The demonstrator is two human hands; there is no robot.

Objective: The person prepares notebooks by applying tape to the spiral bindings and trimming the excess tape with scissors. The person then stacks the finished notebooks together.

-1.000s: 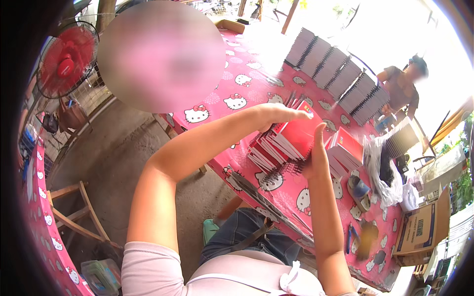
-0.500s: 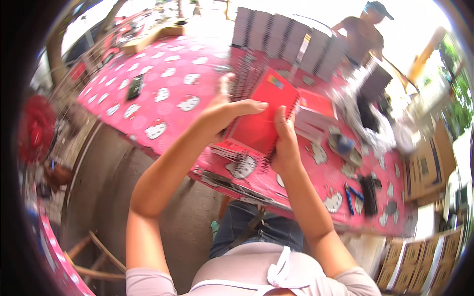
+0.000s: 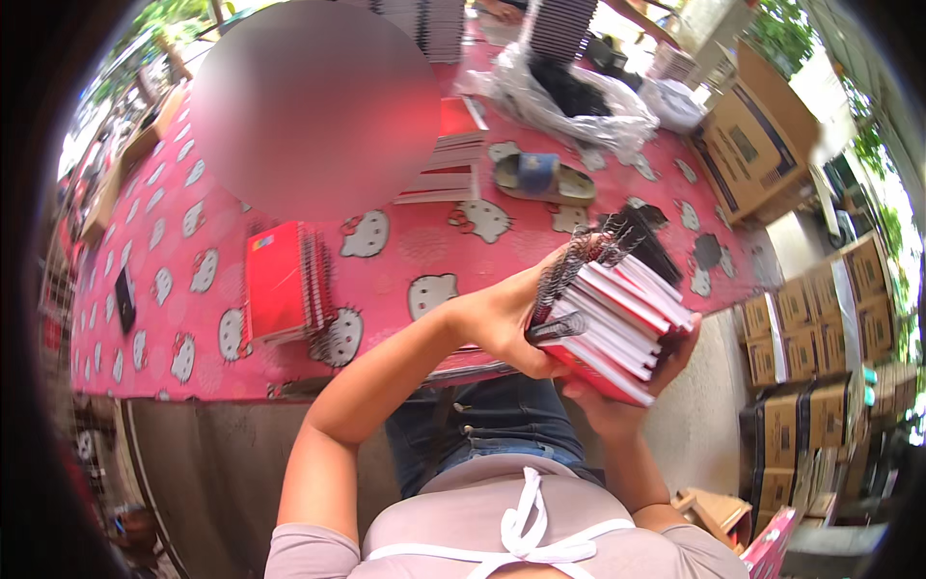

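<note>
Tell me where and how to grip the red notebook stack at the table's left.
Once your left hand is free, I'd bring it in from the left and pinch the red notebook stack by its coil-free left edge; wire coils line its right side.

We see a table under pink cartoon-print cloth. Bare grey-brown floor on the table's near side, paler floor to its right. Cardboard cartons stacked right of the table. We note green foliage beyond the table's far right; bright daylight past its far left.
</note>
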